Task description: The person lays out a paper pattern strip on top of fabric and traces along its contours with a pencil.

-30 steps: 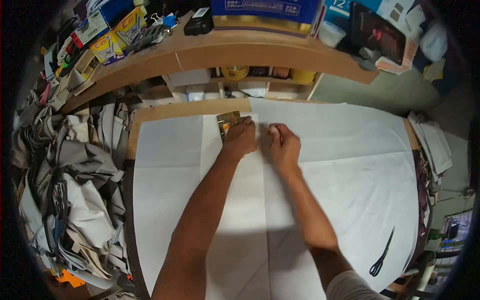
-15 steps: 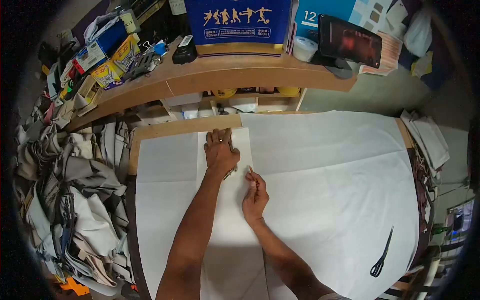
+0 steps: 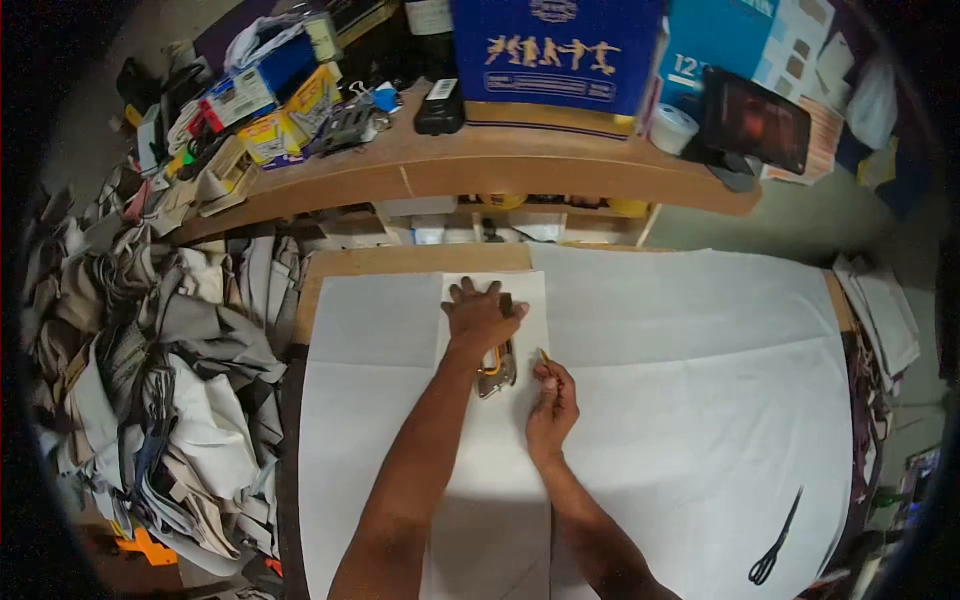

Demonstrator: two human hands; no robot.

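A broad white cloth sheet (image 3: 700, 430) with faint creases covers most of the wooden table (image 3: 420, 262), whose pale brown far edge shows beyond it. To the left is a large, tumbled heap of grey, white, beige and dark fabric (image 3: 215, 410). Across the far side runs a long brown wooden shelf (image 3: 570, 178), crowded on its left end with small boxes, clips and packets. A long, narrow cream-white strip (image 3: 490, 450) lies on the sheet, running from the far edge toward the person, between the two forearms at its near part. On the shelf stand a tall blue box with gold figures (image 3: 560, 50) and, to its right, a black-framed rectangular screen (image 3: 765, 120), tilted on a stand.

The left hand (image 3: 483, 320) is palm down at the far part of the strip, its fingers open and spread, with the palm and thumb side over a metal tool with an orange-yellow part. The right hand (image 3: 552, 410) is just beside the strip's right edge, fingers curled in, thumb and fingertips pinching a short, slim, pencil-like stick. Black-handled scissors (image 3: 775, 545) lie on the sheet at the near right, well apart from both hands. The metal tool (image 3: 495, 378) rests on the strip, partly hidden under the left hand. The stick (image 3: 545, 357), smallest of these, points its tip away from the person, near the strip's right edge.
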